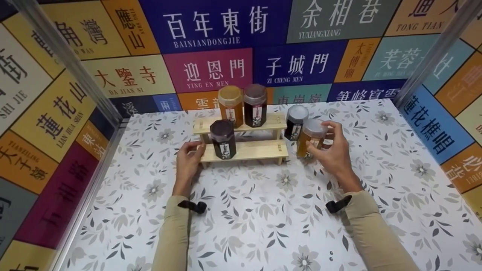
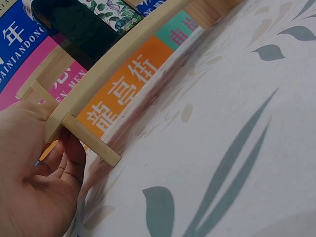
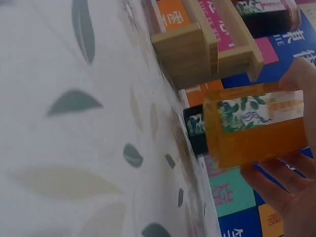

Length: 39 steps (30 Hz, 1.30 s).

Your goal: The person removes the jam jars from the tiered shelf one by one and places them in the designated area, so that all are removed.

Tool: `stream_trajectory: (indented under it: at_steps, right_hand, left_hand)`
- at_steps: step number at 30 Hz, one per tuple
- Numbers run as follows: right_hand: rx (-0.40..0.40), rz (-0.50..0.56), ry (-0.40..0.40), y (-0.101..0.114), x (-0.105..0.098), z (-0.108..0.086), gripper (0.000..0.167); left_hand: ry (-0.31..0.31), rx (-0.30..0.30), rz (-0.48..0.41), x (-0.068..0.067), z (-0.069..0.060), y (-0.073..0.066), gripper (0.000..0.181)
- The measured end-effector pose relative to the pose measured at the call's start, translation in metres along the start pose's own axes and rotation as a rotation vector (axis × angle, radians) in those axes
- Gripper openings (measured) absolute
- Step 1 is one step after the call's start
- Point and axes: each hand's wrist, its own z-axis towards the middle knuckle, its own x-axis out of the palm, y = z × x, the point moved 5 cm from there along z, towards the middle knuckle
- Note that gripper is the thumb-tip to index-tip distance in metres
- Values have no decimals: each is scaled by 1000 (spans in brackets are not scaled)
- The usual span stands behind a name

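My right hand (image 1: pixel 335 150) grips a hexagonal jar of amber contents (image 1: pixel 310 137) between thumb and fingers, right of a two-step wooden stand (image 1: pixel 260 150). In the right wrist view the jar's base (image 3: pixel 213 131) is lifted off the cloth. Behind it, a dark jar (image 1: pixel 295 124) with a pale lid stands on the table. My left hand (image 1: pixel 189 158) pinches the left end of the lower step, its curled fingers (image 2: pixel 74 153) beneath the board. A dark jar (image 1: pixel 223 141) stands on that lower step. On the upper step are an amber jar (image 1: pixel 231 107) and a dark red jar (image 1: pixel 255 109).
A white cloth (image 1: pixel 244 226) with grey leaves and flowers covers the table. Panels with coloured Chinese lettering (image 1: pixel 211 71) rise at the back and both sides, with clear corner strips (image 1: pixel 429 52) between them. The stand is close to the back panel.
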Motion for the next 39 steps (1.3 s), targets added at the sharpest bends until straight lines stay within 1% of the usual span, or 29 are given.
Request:
stream_trajectory:
  at_steps: [3, 7, 11, 17, 20, 24, 28, 30, 35, 39]
  right_hand:
    - [67, -27, 39, -12, -4, 3, 78]
    - [110, -52, 55, -16, -8, 10, 82]
    - [114, -86, 47, -20, -8, 20, 86]
    - [107, -93, 45, -27, -4, 40, 82]
    - [113, -102, 74, -31, -1, 51, 81]
    - [112, -64, 135, -37, 1, 61, 82]
    - [114, 4, 185, -44, -1, 64, 85]
    - [110, 30, 194, -45, -2, 63, 86]
    - [92, 4, 190, -44, -3, 61, 88]
    - [90, -29, 184, -42, -2, 61, 89]
  left_hand:
    - [1, 5, -4, 0, -1, 0, 25]
    - [-3, 13, -10, 0, -1, 0, 26]
    - [-5, 13, -12, 1, -1, 1, 26]
    - [-8, 5, -26, 0, -2, 1, 26]
    - [-12, 4, -25, -1, -2, 0, 26]
    - [-7, 3, -28, 0, -1, -1, 27]
    - [-2, -4, -9, 1, -2, -1, 27]
    - [-2, -8, -3, 1, -3, -1, 26]
    - [5, -3, -3, 1, -3, -2, 26]
    - [-3, 2, -2, 1, -3, -3, 26]
